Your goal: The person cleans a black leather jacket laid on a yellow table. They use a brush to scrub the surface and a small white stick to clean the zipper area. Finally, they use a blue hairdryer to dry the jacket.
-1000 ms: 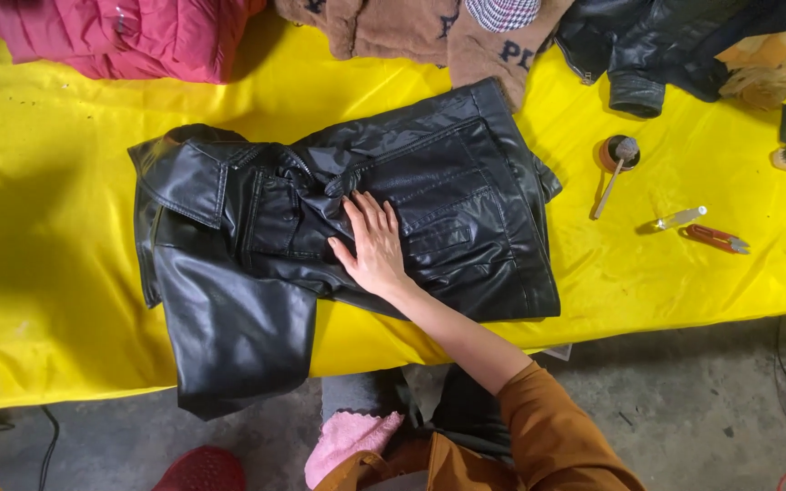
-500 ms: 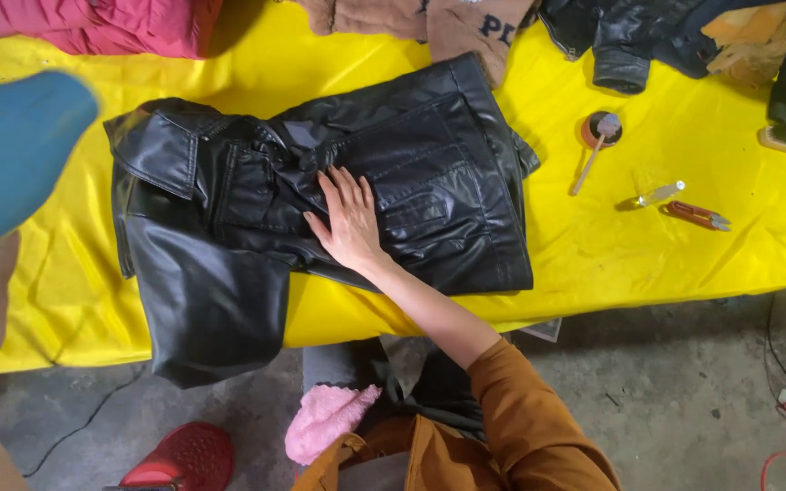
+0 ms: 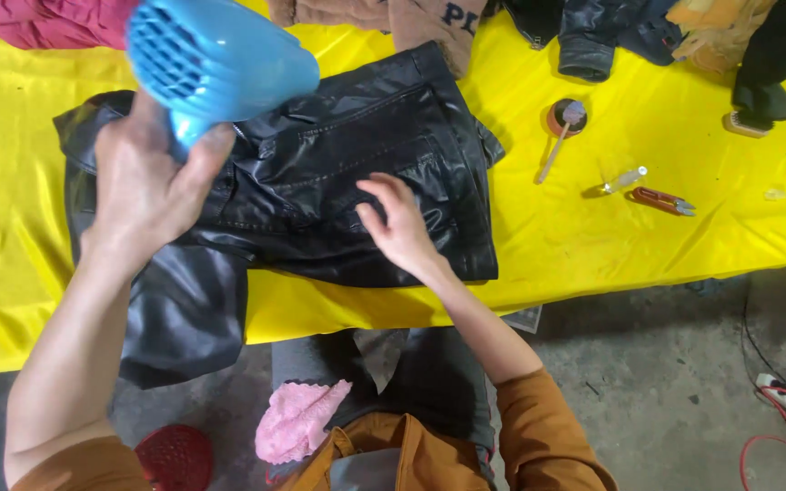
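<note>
We see a black jacket (image 3: 320, 182) lying flat on a table with a yellow cloth (image 3: 593, 245). It is shiny, like leather. One sleeve (image 3: 184, 318) hangs down over the near edge of the cloth.

Our left hand (image 3: 143, 191) is up above the left part of the jacket. It is wrapped tight around the handle of a blue hair dryer (image 3: 216, 59). The round end with little holes faces us. The dryer looks a bit blurry.

Our right hand (image 3: 402, 227) is over the middle of the jacket. The fingers are spread out and a little bent, and the hand holds nothing. We cannot tell if the fingertips touch the jacket or float just above it.

To the right of the jacket, on the cloth, is a small round tin (image 3: 564, 116) with a brush (image 3: 557, 145) resting in it. A bit further right are a small clear tube (image 3: 625, 179) and red snips (image 3: 664, 201), lying close to each other.

Past the far side of the jacket are more clothes: something pink-red (image 3: 38, 18), a brown top (image 3: 384, 18) and dark jackets (image 3: 593, 36).

Below the jacket, off the table, we see a pink rag (image 3: 300, 420) on our lap. Near it on the floor is a red stool (image 3: 175, 457). Far off to the right, a red cord (image 3: 780, 436) lies on the grey floor.
</note>
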